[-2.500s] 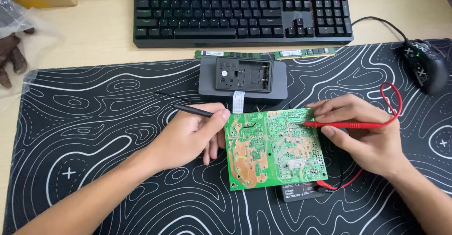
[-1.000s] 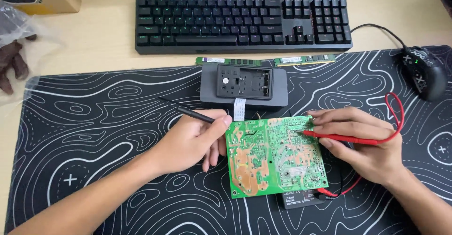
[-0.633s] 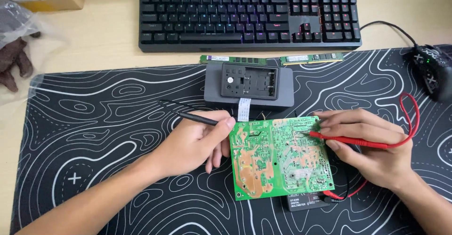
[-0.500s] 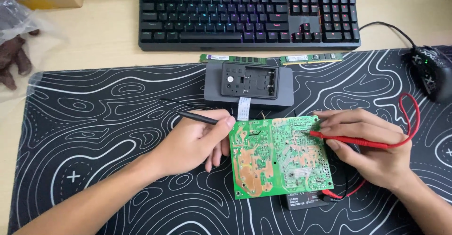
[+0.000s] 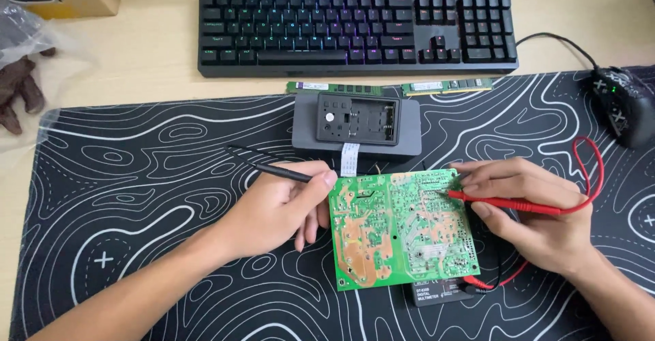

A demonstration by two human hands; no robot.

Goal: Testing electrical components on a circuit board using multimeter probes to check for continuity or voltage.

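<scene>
Hands unmoved: left hand (image 5: 276,208) black probe (image 5: 273,171), right hand (image 5: 539,218) red probe (image 5: 508,203) on circuit board (image 5: 401,228).

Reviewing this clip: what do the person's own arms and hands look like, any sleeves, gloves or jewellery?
Both forearms are bare as far as the frame shows, no sleeves in view. The left hand and right hand wear no gloves; no rings, watch or wristband can be seen. Fingernails are short and unpainted.

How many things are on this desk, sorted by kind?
Test probes: 2, black probe in left hand, red probe in right hand
Circuit boards: 1, green board
Memory sticks: 2, and
Keyboards: 1
Mice: 1
Grey cases: 1
Multimeters: 1
Total: 9
</scene>
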